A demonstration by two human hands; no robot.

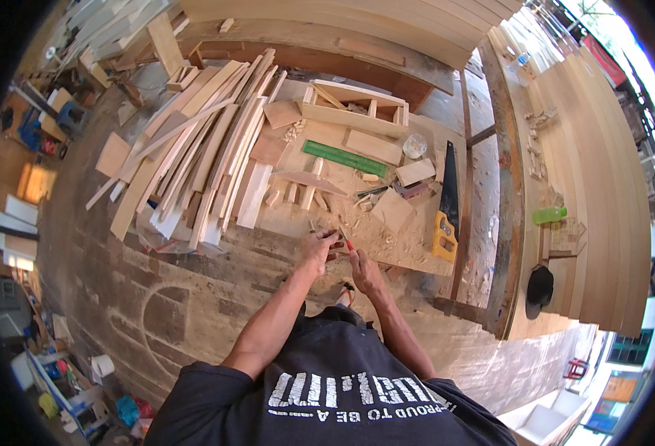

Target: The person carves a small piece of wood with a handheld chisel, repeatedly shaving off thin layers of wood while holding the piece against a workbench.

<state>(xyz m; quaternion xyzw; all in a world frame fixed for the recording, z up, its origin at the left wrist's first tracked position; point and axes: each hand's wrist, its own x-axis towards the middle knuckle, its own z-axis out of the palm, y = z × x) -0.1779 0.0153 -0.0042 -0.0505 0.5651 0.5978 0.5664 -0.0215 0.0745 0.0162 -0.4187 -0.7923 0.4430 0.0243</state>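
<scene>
Over the front edge of a low wooden work board [416, 254], my two hands are close together. My right hand [367, 270] is closed around a slim tool with a red handle [349, 244]; its tip is too small to make out. My left hand [318, 251] is closed, its fingers pinched around a small light wooden piece [314, 225]. The red tool's front end lies right beside the left fingertips. Just beyond them, wood chips and short wooden blocks [309, 196] are scattered on the board. A thin curved wooden piece [309, 181] lies past these.
A green ruler [344, 157] lies behind the blocks, before a divided wooden frame [353, 111]. A handsaw with a yellow handle [445, 236] rests at the right. Long wooden strips [193, 156] are piled on the left. A plank stack with a green bottle [549, 215] stands far right.
</scene>
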